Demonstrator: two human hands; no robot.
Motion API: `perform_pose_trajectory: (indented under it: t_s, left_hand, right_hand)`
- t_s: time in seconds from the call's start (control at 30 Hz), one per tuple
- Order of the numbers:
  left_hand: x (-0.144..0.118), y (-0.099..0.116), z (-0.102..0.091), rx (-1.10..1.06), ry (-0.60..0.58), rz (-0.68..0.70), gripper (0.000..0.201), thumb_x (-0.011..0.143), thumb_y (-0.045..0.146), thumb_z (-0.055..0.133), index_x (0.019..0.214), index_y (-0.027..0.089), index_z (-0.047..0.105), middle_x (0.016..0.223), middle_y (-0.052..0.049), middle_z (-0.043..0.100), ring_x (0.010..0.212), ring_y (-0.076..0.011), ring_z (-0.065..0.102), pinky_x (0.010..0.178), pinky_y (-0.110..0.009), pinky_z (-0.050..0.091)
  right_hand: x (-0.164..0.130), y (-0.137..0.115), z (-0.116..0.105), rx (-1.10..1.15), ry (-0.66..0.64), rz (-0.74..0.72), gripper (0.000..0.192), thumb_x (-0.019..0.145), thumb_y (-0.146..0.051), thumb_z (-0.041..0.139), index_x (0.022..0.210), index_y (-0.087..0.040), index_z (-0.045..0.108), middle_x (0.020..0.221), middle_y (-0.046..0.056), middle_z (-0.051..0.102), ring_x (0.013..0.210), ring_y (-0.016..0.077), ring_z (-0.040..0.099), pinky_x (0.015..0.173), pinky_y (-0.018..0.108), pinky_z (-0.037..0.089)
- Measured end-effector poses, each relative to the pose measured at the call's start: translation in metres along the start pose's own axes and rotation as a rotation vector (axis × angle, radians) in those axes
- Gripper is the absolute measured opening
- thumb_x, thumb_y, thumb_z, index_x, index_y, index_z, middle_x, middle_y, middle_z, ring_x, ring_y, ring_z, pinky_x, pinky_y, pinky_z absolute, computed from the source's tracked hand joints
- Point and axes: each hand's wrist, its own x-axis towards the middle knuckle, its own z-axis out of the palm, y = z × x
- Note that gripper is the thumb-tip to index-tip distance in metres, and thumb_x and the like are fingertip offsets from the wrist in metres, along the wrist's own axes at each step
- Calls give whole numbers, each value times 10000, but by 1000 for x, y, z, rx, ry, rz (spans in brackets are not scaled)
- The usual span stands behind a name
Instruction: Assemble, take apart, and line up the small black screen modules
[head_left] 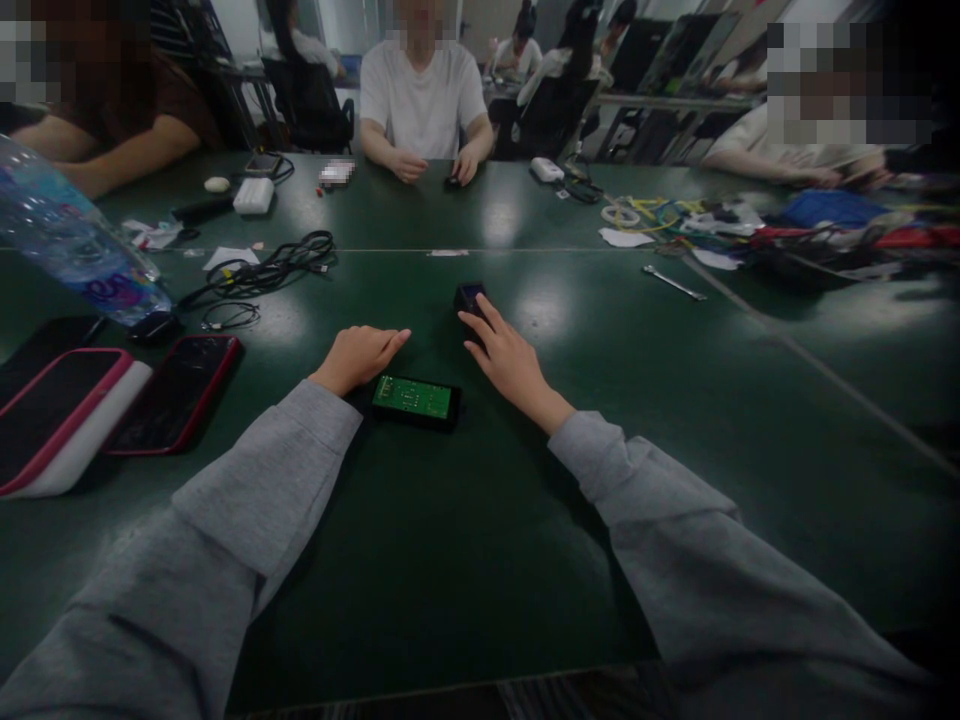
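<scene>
A green circuit board in a black frame [415, 399] lies flat on the dark green table [465, 540], just in front of me. My left hand [358, 355] rests palm down on the table right behind the board's left end, fingers together, holding nothing. My right hand [504, 355] reaches forward and its fingertips touch a small black box [470, 298] with a bluish top. Both arms wear grey sleeves.
At the left lie a red-cased phone [176, 390], a pink-edged device [60, 415], a tipped water bottle [71, 235] and a bundle of black cables [270, 265]. A wrench [673, 283] and colourful wires [750, 225] sit at the right. Other people sit across the table.
</scene>
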Motion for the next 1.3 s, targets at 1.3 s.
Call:
perform_pose_trajectory:
  t_s: [1.3]
  left_hand:
    - [1,-3,3,22,-18,-4,702,1052,564,149,982,219,756,892,-103,756,737,-217,679,583,-300,332]
  right_hand:
    - [-1,7,2,44,211,108,465,968,-172,433,1423,-237,499,1630,82,327,1364,351,481,983,576,570]
